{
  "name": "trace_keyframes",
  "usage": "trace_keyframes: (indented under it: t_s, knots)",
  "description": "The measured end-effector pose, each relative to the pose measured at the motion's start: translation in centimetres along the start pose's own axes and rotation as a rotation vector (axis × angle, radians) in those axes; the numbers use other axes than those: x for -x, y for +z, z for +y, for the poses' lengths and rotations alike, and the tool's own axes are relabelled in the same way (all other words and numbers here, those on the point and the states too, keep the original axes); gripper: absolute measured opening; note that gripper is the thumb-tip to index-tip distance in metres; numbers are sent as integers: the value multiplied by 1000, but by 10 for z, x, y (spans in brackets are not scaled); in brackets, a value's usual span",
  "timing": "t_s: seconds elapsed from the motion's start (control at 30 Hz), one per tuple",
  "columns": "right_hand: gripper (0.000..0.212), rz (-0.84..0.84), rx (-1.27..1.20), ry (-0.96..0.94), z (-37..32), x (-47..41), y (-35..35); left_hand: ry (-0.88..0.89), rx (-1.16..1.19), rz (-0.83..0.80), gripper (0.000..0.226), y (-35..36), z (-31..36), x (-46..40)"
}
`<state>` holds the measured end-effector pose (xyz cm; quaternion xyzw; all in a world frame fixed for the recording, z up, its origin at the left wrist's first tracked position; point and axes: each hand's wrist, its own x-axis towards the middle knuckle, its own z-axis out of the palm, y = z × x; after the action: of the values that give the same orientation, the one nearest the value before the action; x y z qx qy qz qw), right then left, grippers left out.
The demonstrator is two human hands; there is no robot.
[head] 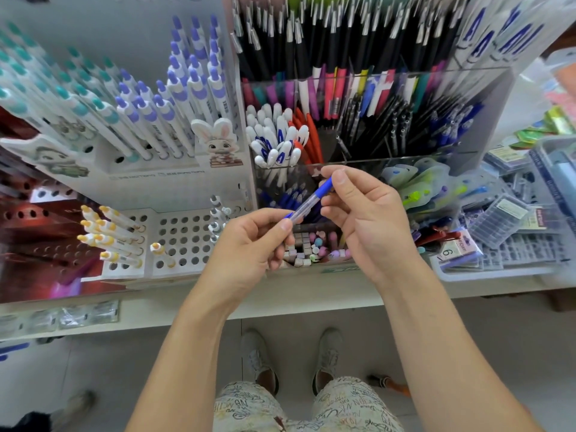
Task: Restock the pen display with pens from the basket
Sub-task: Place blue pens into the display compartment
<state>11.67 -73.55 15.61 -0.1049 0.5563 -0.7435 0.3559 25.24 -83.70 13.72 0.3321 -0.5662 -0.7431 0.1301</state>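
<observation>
Both of my hands hold one blue pen (pixel 308 201) with a clear barrel and a blue cap, tilted up to the right. My left hand (pixel 249 244) pinches its lower end between thumb and fingers. My right hand (pixel 364 213) pinches the capped upper end. The pen hangs over the front of the clear acrylic pen display (pixel 467 135), above a compartment with blue pens (pixel 290 194). White pens (pixel 277 141), red pens (pixel 311 135) and black pens (pixel 389 126) fill the compartments behind. No basket shows plainly.
A white peg-hole rack (pixel 184 238) on the left carries yellow-capped pens, with purple and teal pens on tiers above it. Small erasers (pixel 311 247) lie in the front tray. Clear plastic bins (pixel 530 238) of packaged goods stand at the right. The shelf edge (pixel 280 307) runs below.
</observation>
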Motion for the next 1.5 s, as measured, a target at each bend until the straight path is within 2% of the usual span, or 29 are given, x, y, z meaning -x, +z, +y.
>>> trace_keyframes:
  t_s: [0.1, 0.2, 0.27, 0.33, 0.43, 0.63, 0.8, 0.9, 1.03, 1.2, 1.33, 1.5]
  knots:
    - [14, 84, -34, -2, 7, -1, 4, 103, -105, 58, 20, 1, -2, -1]
    - [12, 150, -44, -23, 11, -2, 6, 123, -174, 121, 19, 1, 0, -1]
    - [10, 188, 3, -103, 11, -2, 6, 121, -262, 194, 27, 1, 2, -2]
    - [10, 200, 93, -203, 10, -2, 5, 155, -340, 276, 31, 1, 4, -1]
    - [12, 155, 253, -293, 12, -4, 10, 223, -418, 396, 23, 1, 4, -2]
    - [12, 224, 258, -359, 10, -8, 9, 269, -482, 464, 23, -1, 1, -4]
    - [18, 116, 686, -491, 26, -13, 8, 262, -493, 460, 25, -5, 0, -8]
    - [19, 24, 849, -572, 46, -14, 13, 278, -554, 468, 27, -5, -2, -10]
    - [19, 99, 1068, -653, 66, -12, 15, 326, -658, 467, 26, -5, -1, -11]
    - [54, 173, 948, -488, 58, -3, 20, 340, -713, 468, 20, -4, 2, -13]
    - [51, 167, 763, -316, 63, -1, 32, 328, -713, 467, 19, -3, 3, -17]
    - [45, 17, 682, -301, 61, -2, 36, 315, -708, 445, 20, -3, 4, -18]
